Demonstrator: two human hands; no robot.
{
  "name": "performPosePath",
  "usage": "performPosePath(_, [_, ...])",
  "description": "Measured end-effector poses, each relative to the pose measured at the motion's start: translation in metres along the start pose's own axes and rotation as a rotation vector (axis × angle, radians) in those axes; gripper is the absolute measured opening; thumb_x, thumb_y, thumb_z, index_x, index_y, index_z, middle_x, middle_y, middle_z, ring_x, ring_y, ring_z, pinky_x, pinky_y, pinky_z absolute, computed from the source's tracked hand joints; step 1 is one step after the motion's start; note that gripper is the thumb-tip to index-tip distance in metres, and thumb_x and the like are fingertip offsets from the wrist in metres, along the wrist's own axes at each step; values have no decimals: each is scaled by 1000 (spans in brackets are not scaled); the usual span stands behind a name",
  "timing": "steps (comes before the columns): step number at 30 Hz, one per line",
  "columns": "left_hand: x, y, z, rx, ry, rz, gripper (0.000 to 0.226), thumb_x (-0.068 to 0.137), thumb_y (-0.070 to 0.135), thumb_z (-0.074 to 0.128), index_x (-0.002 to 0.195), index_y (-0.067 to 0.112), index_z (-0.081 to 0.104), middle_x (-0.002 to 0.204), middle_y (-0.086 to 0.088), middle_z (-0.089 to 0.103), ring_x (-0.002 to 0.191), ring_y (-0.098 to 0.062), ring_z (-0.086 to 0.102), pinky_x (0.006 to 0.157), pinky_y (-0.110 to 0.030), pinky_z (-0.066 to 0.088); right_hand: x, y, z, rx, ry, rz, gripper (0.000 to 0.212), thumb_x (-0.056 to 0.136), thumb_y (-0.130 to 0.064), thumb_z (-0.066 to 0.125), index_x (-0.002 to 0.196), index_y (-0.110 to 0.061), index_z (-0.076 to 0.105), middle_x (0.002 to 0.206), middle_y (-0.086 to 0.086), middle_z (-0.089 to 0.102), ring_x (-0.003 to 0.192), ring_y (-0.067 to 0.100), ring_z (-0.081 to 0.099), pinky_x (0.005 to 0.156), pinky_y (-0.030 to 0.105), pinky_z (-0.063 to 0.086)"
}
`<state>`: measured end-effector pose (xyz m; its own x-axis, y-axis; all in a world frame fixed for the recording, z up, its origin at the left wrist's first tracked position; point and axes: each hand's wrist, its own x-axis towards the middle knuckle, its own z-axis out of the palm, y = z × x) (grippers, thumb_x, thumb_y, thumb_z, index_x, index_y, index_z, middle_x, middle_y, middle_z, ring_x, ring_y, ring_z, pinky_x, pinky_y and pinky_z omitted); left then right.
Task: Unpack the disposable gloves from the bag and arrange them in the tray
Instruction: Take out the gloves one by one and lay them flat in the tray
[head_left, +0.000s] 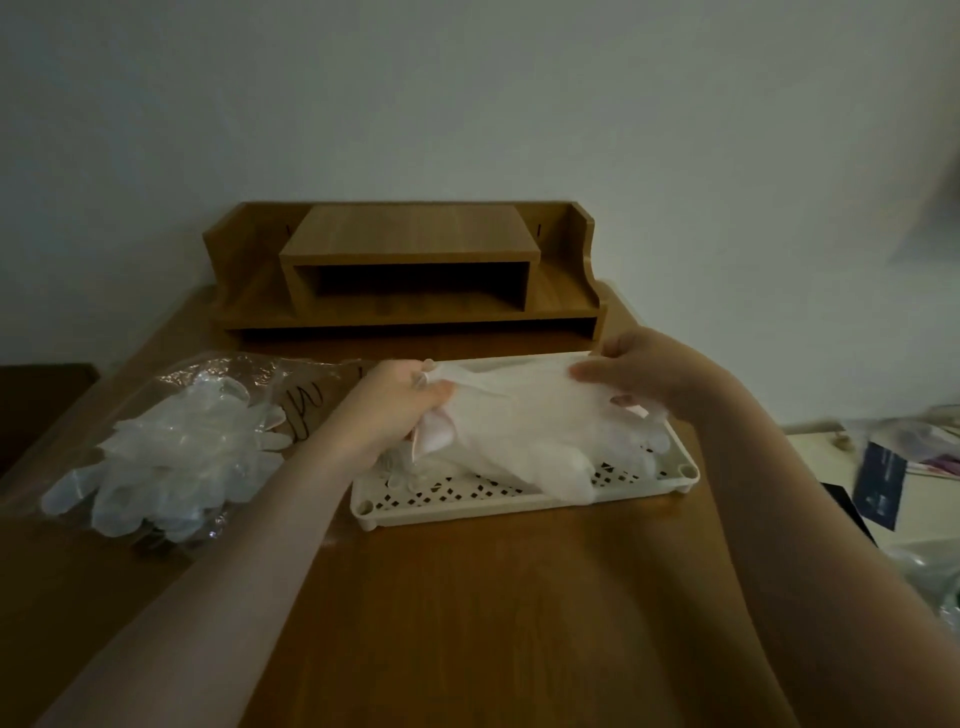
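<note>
Item: one translucent disposable glove, stretched cuff-wide over a cream perforated tray on a wooden desk. Grip: left hand closed on the glove's left cuff corner, thumb and fingers pinching the film; right hand closed on the opposite corner at the tray's far right, thumb on top and fingers below. Position relative to grip: the cuff edge runs taut between the two hands, and the rest of the glove hangs down and toward the viewer from that line, its finger end draped onto the tray floor near the front right. Other gloves appear to lie beneath it in the tray, though the film hides how many. Remaining stock: a heap of gloves in the clear plastic bag, on the desk just left of the tray. Behind: a wooden desk organiser. Risks, as judged: the thin film may cling to the fingers on release and drag out of line; uneven release by the two hands would likely leave it skewed or bunched; its finger end sits close to the front rim and could spill over; pulling the cuff harder may tear it.
</note>
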<state>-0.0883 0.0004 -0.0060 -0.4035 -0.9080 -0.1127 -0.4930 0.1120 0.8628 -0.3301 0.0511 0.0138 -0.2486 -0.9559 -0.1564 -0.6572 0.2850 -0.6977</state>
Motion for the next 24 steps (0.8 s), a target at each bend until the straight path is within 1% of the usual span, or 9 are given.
performPosePath(4, [15,0,-3,232,86,70,18,93,29,56,91,12,61,91,-12,66,81,-27,64,70,-41,53,25,-11,2,-142,111,-39,14,89,-30,63,87,-17,65,85,0,63,76,16,59,64,21,48])
performPosePath(7, [28,-1,-2,449,165,112,16,94,28,54,98,14,58,89,-1,60,78,-16,58,59,-25,43,42,-20,11,-231,221,-70,19,91,-29,60,93,-11,65,85,4,61,76,19,57,61,23,42])
performPosePath(9, [32,-3,-1,539,223,99,21,93,28,55,107,12,55,92,-1,59,80,-18,58,62,-26,43,46,-21,21,-304,237,-57,23,91,-33,58,100,-13,65,89,5,63,78,18,58,63,24,45])
performPosePath(11, [33,-7,-2,592,267,86,37,91,29,58,122,12,47,105,-4,58,90,-19,58,71,-30,47,46,-18,31,-507,288,-70,33,91,-40,58,116,-18,60,113,6,60,104,25,55,91,38,47])
performPosePath(12, [31,-8,-2,628,299,122,47,90,30,59,131,13,41,118,-6,54,103,-21,55,81,-31,47,42,-16,35,-618,332,-113,42,91,-44,56,125,-20,55,128,7,53,121,29,46,106,46,34])
performPosePath(14, [25,-4,2,714,360,320,57,92,30,54,142,15,30,143,-4,36,131,-21,35,105,-34,33,31,-19,45,-689,398,-301,53,91,-50,51,136,-23,45,145,4,39,140,28,24,116,47,8])
performPosePath(17, [19,3,19,849,181,573,54,99,25,36,149,18,18,157,3,15,144,-13,7,117,-32,4,20,-24,68,-710,163,-561,73,88,-62,43,147,-21,29,155,0,25,146,19,10,117,43,-7])
performPosePath(20, [26,-11,33,1005,-114,402,62,100,45,23,151,16,5,160,-1,2,146,-14,-1,117,-33,-4,23,-9,88,-815,-118,-407,101,75,-77,47,152,-24,9,160,-3,9,147,23,-6,114,52,-16])
performPosePath(24, [32,-39,38,1065,-197,195,90,87,72,21,151,16,-7,159,-7,-11,146,-20,-8,118,-37,-5,29,19,85,-826,-94,-296,110,64,-85,50,150,-34,3,160,-6,0,146,23,-13,109,58,-21])
